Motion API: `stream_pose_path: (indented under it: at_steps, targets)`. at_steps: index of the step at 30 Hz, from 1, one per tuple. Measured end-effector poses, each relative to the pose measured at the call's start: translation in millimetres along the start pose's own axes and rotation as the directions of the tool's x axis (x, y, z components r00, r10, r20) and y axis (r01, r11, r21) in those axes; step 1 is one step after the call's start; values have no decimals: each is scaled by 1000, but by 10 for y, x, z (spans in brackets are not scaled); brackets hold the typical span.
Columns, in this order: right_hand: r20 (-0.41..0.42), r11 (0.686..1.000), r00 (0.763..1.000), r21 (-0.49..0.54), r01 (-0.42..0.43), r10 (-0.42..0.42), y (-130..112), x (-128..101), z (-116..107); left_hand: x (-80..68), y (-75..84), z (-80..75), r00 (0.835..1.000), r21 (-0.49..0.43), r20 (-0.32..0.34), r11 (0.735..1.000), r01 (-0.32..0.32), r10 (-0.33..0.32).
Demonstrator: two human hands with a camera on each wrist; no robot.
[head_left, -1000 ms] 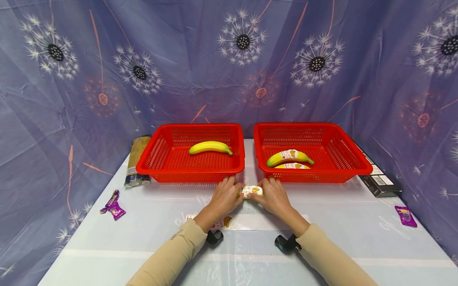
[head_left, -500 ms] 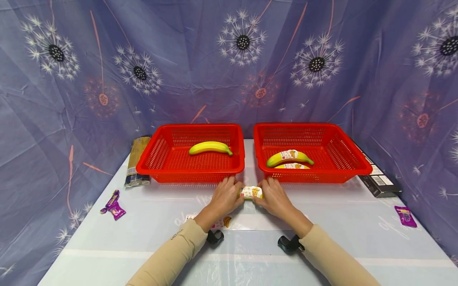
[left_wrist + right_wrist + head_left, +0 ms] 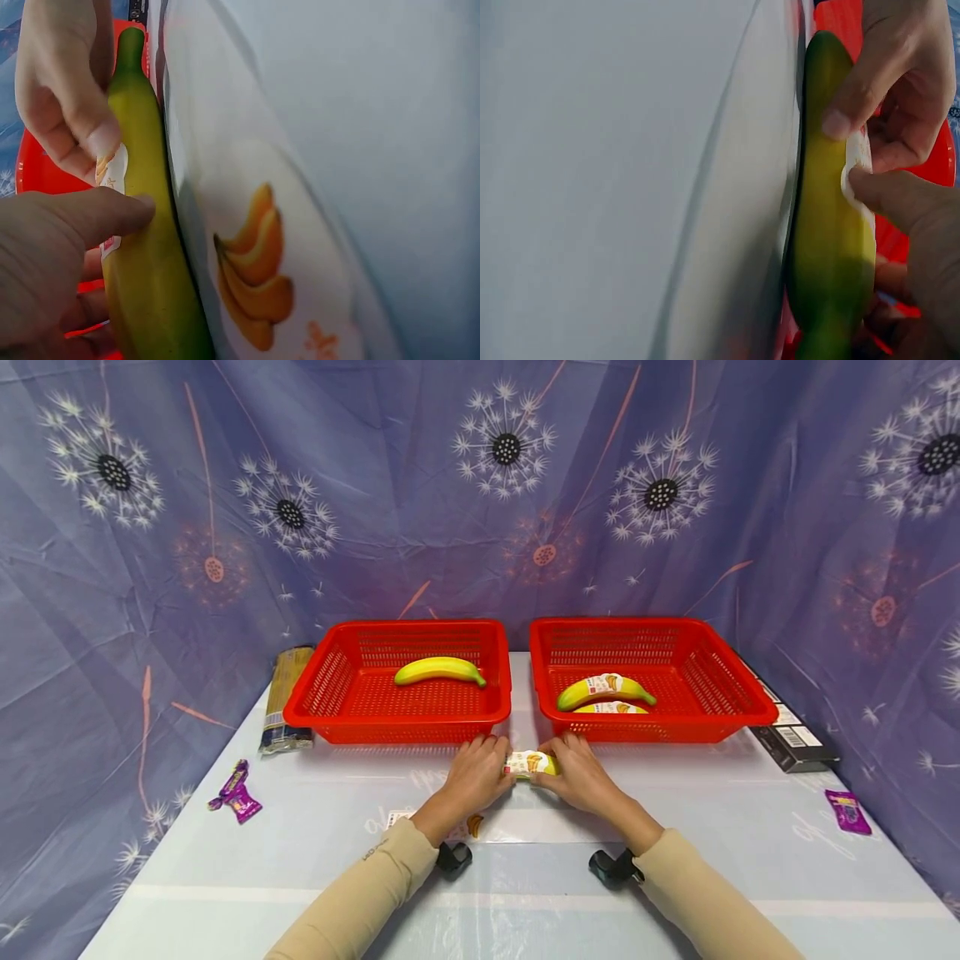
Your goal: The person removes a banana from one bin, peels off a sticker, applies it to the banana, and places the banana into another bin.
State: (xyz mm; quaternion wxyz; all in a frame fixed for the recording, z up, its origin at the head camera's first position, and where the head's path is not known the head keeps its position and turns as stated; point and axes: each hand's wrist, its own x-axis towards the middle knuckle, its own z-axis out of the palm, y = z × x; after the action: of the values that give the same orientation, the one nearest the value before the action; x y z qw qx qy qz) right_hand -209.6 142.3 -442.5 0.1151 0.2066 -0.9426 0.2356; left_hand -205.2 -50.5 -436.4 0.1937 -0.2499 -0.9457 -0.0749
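A smooth, curved yellow-green banana point(image 3: 534, 764) with a white paper label point(image 3: 527, 762) lies on the glossy pale table point(image 3: 300, 860), just in front of the gap between two red perforated plastic baskets. The left hand point(image 3: 474, 774) curls its fingers round the banana's left end, thumb point(image 3: 97, 214) pressed on the label. The right hand point(image 3: 579, 772) grips the right end, its thumb point(image 3: 900, 196) on the label's edge. The left basket point(image 3: 330, 689) holds one bare banana point(image 3: 439, 670); the right basket point(image 3: 720, 685) holds two labelled bananas point(image 3: 604, 691). A printed sheet of banana stickers point(image 3: 259, 262) lies flat on the table near the hands.
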Motion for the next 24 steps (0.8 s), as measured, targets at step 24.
stream_pose_path:
  at_steps: [24]
  targets:
    - [15, 986, 995, 131, -99, 98, 26, 7, 17, -9, -6, -17, 998, -39, 52, 999, 23, -21]
